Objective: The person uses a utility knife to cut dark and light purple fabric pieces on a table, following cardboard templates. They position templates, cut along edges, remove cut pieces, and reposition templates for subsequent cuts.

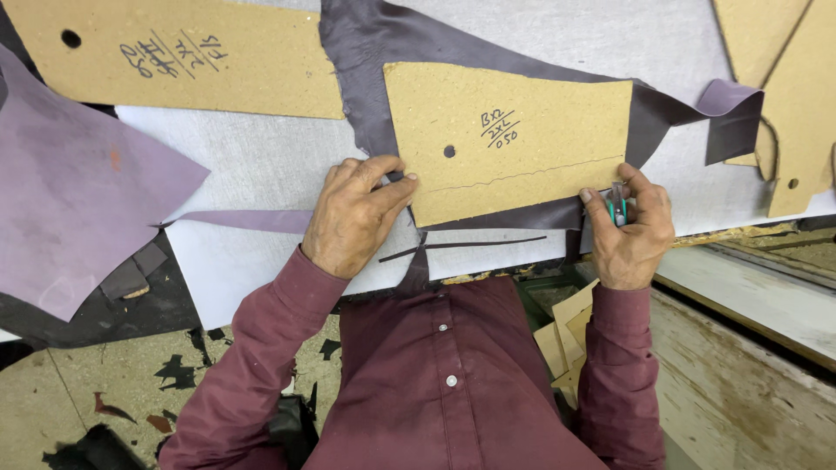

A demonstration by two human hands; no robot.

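Left hand (353, 218) presses flat, fingers spread, on the cardboard pattern's (509, 139) left edge. Right hand (629, 228) grips a small knife (617, 205) at the pattern's lower right corner, over dark leather (366, 52). A thin trimmed strip (461, 247) lies just below; other edges look uncut.

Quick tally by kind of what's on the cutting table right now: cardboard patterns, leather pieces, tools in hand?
Cardboard patterns: 3 (one under the left hand at, one top left, a group at right that may be more than one)
Leather pieces: 2 (dark, lilac)
Cutting tools: 1, in the right hand
Total: 6
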